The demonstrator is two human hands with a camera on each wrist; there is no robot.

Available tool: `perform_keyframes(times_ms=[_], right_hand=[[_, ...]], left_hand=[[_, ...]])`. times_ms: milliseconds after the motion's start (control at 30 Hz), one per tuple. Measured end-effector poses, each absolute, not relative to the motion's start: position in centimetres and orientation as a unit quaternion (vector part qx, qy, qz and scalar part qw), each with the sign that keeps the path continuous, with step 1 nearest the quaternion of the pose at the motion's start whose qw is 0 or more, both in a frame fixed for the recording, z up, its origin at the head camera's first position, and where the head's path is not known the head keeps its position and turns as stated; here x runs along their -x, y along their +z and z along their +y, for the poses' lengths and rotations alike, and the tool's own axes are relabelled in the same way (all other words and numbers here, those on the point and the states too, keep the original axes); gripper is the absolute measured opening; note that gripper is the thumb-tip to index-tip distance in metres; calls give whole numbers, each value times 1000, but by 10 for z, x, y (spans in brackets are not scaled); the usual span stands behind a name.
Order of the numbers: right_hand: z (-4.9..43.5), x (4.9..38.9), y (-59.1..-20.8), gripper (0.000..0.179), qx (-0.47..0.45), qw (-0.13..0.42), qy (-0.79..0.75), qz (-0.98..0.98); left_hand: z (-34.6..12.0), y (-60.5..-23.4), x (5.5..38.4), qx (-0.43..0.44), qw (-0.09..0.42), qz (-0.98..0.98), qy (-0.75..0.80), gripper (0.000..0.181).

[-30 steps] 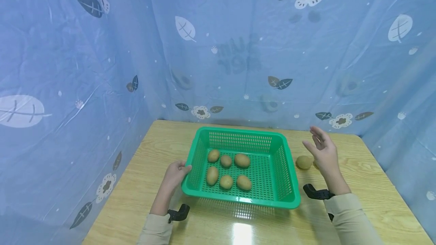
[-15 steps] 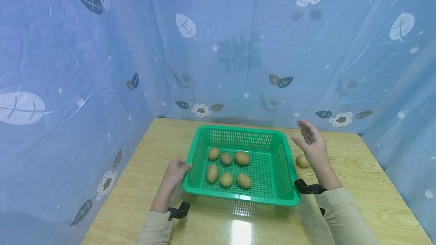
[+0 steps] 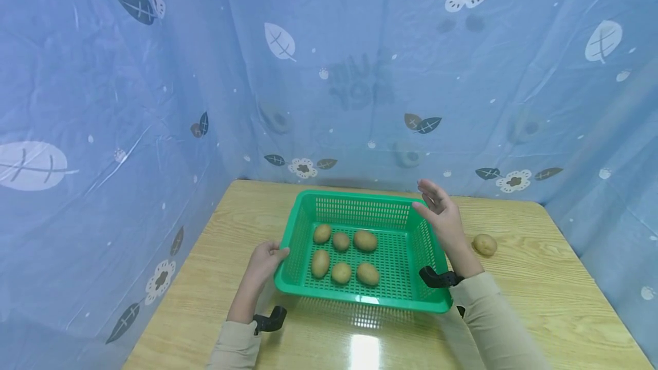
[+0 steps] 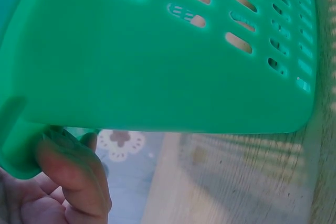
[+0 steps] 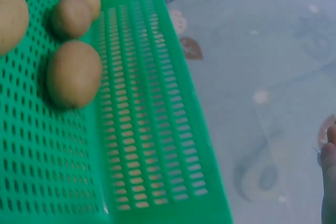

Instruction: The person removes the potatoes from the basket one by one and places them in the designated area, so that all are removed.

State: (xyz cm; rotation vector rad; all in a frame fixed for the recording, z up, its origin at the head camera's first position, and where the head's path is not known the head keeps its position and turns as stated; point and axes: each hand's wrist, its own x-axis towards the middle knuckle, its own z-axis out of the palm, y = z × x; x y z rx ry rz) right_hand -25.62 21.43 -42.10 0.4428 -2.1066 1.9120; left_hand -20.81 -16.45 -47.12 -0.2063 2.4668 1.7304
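A green plastic basket (image 3: 360, 301) with slotted walls stands on the table, and several potatoes (image 3: 365, 240) lie on its mesh floor. My left hand (image 3: 263, 260) holds the basket's left rim; in the left wrist view its fingers (image 4: 79, 171) curl under the rim beside the green wall (image 4: 147, 77). Over the basket's right rim is my right hand (image 3: 443, 220), thumb and fingers spread apart with nothing seen between them. Only a few of its fingers (image 5: 329, 156) show at the right edge of the right wrist view.
One loose potato (image 3: 485, 245) lies on the wooden table (image 3: 555, 301) right of the basket. A blue patterned curtain (image 3: 329, 73) hangs behind the table and along its sides. Each wrist wears a black mount (image 3: 271, 320).
My right hand has moved left, from over the loose potatoes to the basket's right rim. A potato its arm covered now shows; another is hidden behind it. The left hand stays put.
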Motion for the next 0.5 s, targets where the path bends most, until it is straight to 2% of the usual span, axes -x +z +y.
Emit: perform_keyframes(times_ms=[500], right_hand=[[167,272,-433,57,-151,61,673,-722]], left_hand=[[-165,-472,207,59,56,810,581,35]])
